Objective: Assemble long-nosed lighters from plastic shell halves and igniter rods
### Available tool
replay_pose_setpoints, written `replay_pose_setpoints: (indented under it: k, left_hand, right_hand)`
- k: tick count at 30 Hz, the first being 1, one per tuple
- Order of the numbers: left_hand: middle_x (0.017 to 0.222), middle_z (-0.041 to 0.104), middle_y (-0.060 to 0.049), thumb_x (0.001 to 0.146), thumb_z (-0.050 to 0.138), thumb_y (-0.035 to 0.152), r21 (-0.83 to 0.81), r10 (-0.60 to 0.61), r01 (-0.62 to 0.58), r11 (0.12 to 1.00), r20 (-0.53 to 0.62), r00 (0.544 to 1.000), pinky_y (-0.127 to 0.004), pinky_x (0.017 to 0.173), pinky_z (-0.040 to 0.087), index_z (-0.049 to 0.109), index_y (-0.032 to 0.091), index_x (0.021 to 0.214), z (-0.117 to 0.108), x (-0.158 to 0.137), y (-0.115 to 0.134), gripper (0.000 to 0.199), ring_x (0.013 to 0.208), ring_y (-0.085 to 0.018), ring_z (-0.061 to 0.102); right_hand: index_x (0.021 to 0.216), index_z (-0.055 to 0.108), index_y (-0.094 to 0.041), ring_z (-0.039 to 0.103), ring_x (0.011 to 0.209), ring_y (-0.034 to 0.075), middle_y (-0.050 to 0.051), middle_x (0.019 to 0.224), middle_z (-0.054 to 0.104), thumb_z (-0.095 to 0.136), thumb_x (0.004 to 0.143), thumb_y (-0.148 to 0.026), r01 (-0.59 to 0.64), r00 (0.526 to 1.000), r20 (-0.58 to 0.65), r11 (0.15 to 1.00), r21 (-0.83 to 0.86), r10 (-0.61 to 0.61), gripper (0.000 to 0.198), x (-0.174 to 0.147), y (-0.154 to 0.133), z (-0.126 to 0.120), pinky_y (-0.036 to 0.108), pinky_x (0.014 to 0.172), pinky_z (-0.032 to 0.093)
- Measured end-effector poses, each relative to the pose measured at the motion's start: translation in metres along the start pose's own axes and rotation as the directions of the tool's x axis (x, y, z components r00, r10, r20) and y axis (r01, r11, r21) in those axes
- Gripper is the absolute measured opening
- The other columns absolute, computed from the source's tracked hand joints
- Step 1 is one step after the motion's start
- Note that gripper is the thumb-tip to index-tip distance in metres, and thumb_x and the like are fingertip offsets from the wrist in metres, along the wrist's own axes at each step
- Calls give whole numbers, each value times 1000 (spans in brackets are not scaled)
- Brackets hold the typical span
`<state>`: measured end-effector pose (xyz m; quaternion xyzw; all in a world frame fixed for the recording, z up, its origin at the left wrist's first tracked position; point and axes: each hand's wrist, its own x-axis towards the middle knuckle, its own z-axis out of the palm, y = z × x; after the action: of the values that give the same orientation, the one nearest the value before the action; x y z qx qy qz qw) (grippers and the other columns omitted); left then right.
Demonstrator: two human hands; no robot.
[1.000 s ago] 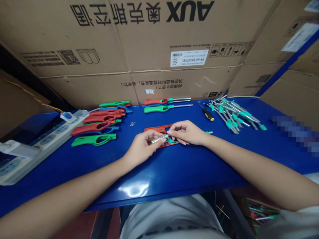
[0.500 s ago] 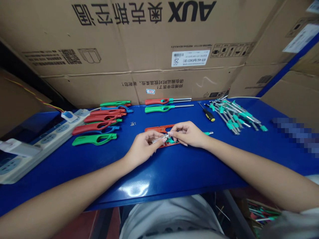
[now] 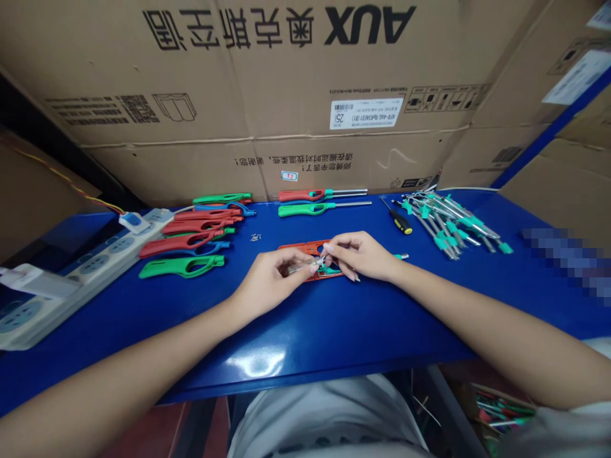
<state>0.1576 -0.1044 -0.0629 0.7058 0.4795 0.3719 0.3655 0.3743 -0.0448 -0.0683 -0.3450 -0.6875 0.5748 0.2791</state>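
Note:
My left hand (image 3: 262,283) is closed round a small clear lighter fuel tank (image 3: 296,268), its pale valve end pointing right. At that end my right hand (image 3: 363,256) pinches what looks like a thin white wire (image 3: 323,258); the exact grip is small and partly hidden. Beneath both hands lies an opened orange lighter shell (image 3: 291,247) on the blue table. A teal trigger part (image 3: 330,270) shows inside it, and a metal tube tip (image 3: 405,256) sticks out to the right past my right hand.
Several coloured lighter shells (image 3: 184,266) lie at left beside a white power strip (image 3: 90,270). Small screws (image 3: 256,238) sit nearby. Two assembled lighters (image 3: 305,209) are at the back. To the right are a screwdriver (image 3: 400,221) and a pile of metal lighter tubes (image 3: 449,222). Cardboard (image 3: 238,114) stands behind.
The fingers of my right hand have shifted slightly at the tank's end, and a white wire loop now shows there. My left hand keeps its hold on the tank.

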Motion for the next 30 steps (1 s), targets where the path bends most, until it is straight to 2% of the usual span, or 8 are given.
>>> replay_pose_setpoints:
  k: [3, 6, 11, 15, 22, 25, 30]
  left_hand:
    - [90, 74, -4, 89, 70, 36, 247, 161, -165, 955, 38, 986, -27, 70, 50, 78, 20, 96, -9, -1, 1, 19, 76, -15, 65]
    - [88, 70, -4, 90, 69, 32, 344, 212, -230, 910, 91, 973, -28, 72, 50, 79, 21, 99, -13, 0, -1, 17, 78, -16, 64]
    - [86, 72, -3, 89, 70, 33, 353, 181, -213, 911, 121, 976, -27, 71, 51, 73, 19, 98, -9, 2, -5, 17, 76, -16, 63]
    - [92, 73, -2, 88, 71, 30, 397, 210, -251, 883, 146, 967, -27, 73, 50, 69, 19, 92, -9, 0, -4, 12, 80, -16, 64]
    - [91, 73, -3, 94, 64, 27, 405, 169, -231, 885, 182, 969, -26, 70, 49, 75, 20, 99, -12, -2, 0, 14, 72, -14, 63]
    - [88, 73, -3, 92, 66, 23, 389, 175, -230, 892, 171, 970, -25, 68, 48, 77, 19, 97, -12, -1, -1, 12, 69, -13, 62]
    - [85, 74, -4, 90, 69, 22, 404, 177, -228, 886, 161, 971, -25, 67, 48, 78, 19, 97, -13, 0, -1, 12, 70, -14, 64]
  right_hand:
    - [89, 66, -13, 51, 34, 6, 1, 67, 70, 64, 85, -64, -40, 999, -16, 998, 55, 41, 51, 3, 1, -8, 19, 33, 39]
    - [89, 68, -13, 50, 35, 4, 2, 73, 71, 64, 86, -63, -47, 997, -61, 991, 127, 55, 50, 6, 4, -13, 19, 32, 39]
    - [89, 68, -13, 50, 35, 4, 2, 74, 70, 65, 86, -61, -51, 996, -59, 987, 152, 61, 48, 6, 4, -13, 18, 32, 39]
    - [90, 68, -13, 50, 36, 4, 2, 75, 70, 65, 86, -61, -42, 998, -48, 989, 142, 49, 48, 5, 4, -13, 18, 32, 39]
    - [90, 68, -14, 49, 37, 4, 2, 75, 70, 63, 88, -59, -38, 999, -34, 992, 118, 42, 45, 5, 7, -15, 18, 33, 37]
    - [90, 68, -14, 49, 36, 4, 2, 74, 70, 63, 88, -59, -33, 999, -29, 996, 84, 35, 45, 4, 5, -15, 18, 33, 35]
    - [89, 73, -13, 44, 39, 2, 5, 82, 74, 68, 86, -55, 41, 999, 34, 998, -44, -40, 42, -1, -1, -10, 19, 37, 34]
